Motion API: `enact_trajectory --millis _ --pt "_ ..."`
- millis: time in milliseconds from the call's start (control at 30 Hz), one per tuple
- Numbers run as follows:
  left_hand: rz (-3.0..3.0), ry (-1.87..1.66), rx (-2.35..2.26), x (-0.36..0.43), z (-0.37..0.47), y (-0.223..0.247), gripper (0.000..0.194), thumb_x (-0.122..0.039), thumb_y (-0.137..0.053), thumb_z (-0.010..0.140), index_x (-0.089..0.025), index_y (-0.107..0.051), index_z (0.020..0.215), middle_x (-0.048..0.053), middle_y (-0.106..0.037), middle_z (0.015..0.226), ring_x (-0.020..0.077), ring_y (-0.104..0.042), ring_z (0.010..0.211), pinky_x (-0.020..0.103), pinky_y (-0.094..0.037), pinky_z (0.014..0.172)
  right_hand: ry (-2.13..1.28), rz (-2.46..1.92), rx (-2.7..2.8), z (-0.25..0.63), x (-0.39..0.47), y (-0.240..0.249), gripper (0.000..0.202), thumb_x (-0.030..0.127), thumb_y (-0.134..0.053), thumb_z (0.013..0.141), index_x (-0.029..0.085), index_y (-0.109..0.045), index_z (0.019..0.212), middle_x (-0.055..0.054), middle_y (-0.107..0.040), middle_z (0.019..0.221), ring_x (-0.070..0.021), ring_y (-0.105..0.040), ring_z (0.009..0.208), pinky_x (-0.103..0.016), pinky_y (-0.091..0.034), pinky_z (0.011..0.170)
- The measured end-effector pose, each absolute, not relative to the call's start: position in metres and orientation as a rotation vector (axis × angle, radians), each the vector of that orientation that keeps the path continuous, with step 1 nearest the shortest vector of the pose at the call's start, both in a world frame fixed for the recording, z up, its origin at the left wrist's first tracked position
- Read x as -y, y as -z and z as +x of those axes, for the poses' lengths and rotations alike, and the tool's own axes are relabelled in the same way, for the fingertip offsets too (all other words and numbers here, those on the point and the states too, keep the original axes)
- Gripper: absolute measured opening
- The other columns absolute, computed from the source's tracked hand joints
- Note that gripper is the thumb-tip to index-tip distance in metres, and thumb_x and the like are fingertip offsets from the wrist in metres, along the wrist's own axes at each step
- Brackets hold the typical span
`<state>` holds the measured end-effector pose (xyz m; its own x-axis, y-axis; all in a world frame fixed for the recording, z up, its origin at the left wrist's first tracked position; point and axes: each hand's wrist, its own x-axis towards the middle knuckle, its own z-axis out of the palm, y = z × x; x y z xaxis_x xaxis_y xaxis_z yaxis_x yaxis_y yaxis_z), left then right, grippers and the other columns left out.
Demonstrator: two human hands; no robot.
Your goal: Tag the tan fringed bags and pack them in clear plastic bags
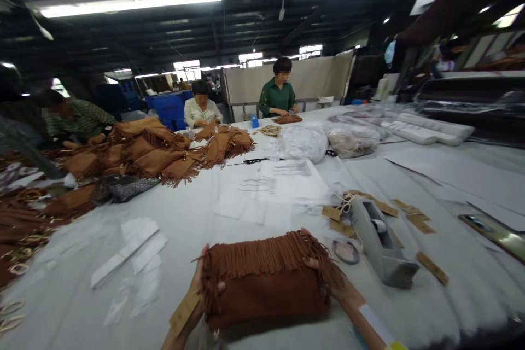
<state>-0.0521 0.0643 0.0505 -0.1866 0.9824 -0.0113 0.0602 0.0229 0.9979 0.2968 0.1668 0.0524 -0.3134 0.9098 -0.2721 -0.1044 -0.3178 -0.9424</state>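
Note:
A brown fringed bag (270, 292) is held just above the near edge of the table, its fringe along the upper side. My left hand (199, 279) grips its left end, fingers partly behind the bag and under the fringe. At the right end my right hand (328, 273) is closed on it, with the thumb on the front face. A tan cardboard tag (184, 311) hangs by my left wrist. Right of the bag stand a grey tape dispenser (381, 246) and a roll of tape (345, 251) lying flat.
Tan tags (342, 221) lie around the dispenser. White paper sheets (283, 180) and folded white strips (127, 254) rest on the table (184, 235). Brown fringed pieces (139, 147) are heaped at left. Plastic-wrapped bundles (353, 139) sit farther back. Several people work across the table.

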Motion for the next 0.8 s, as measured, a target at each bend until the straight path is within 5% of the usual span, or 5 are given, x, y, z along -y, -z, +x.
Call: enact_trajectory --millis 133,267,433,633,800 --pt "1.563 -0.952 -1.837 -0.105 -0.044 -0.013 0.058 -0.019 -0.058 0.072 -0.01 -0.052 0.129 0.021 -0.035 0.149 0.0343 -0.031 0.138 0.05 -0.027 0.114 -1.376 -1.173 1.437 0.285 -0.189 -0.033 0.041 0.028 -0.07 0.065 0.025 -0.067 0.106 -0.008 -0.056 0.133 -0.0281 -0.033 0.138 -0.041 -0.022 0.117" --pt "1.572 -0.876 -1.952 -0.115 -0.023 0.003 0.059 -0.018 -0.053 0.076 -0.013 -0.047 0.135 0.02 -0.033 0.15 0.0344 -0.018 0.143 0.055 -0.02 0.115 -1.005 -1.285 1.726 0.253 -0.198 -0.01 0.05 0.025 -0.059 0.069 0.018 -0.06 0.118 -0.011 -0.044 0.144 -0.0298 -0.029 0.139 -0.049 -0.013 0.119" --pt "1.664 -0.708 -2.058 -0.108 0.002 -0.002 0.059 -0.021 -0.051 0.081 -0.011 -0.042 0.138 0.022 -0.032 0.149 0.0377 -0.022 0.141 0.055 -0.024 0.113 -0.632 -1.307 1.976 0.206 -0.165 0.005 0.05 0.026 -0.053 0.082 0.016 -0.051 0.13 -0.015 -0.04 0.147 -0.0323 -0.026 0.141 -0.057 -0.017 0.116" --pt "1.647 -0.662 -2.065 -0.116 0.0 -0.01 0.048 -0.015 -0.036 0.086 -0.01 -0.049 0.132 0.022 -0.044 0.14 0.0345 -0.032 0.136 0.054 -0.025 0.112 -0.653 -0.77 2.323 0.172 -0.133 -0.034 0.067 0.038 -0.059 0.086 0.019 -0.034 0.146 -0.016 -0.032 0.152 -0.0325 -0.028 0.14 -0.059 -0.023 0.114" --pt "1.716 -0.608 -1.868 -0.117 -0.016 -0.031 0.056 -0.013 -0.043 0.08 -0.011 -0.046 0.136 0.019 -0.047 0.139 0.0304 -0.039 0.133 0.047 -0.029 0.113 -0.894 -0.471 2.472 0.155 -0.136 -0.04 0.046 0.017 -0.043 0.092 0.016 -0.046 0.138 -0.015 -0.057 0.133 -0.0223 -0.053 0.123 -0.039 -0.045 0.103"
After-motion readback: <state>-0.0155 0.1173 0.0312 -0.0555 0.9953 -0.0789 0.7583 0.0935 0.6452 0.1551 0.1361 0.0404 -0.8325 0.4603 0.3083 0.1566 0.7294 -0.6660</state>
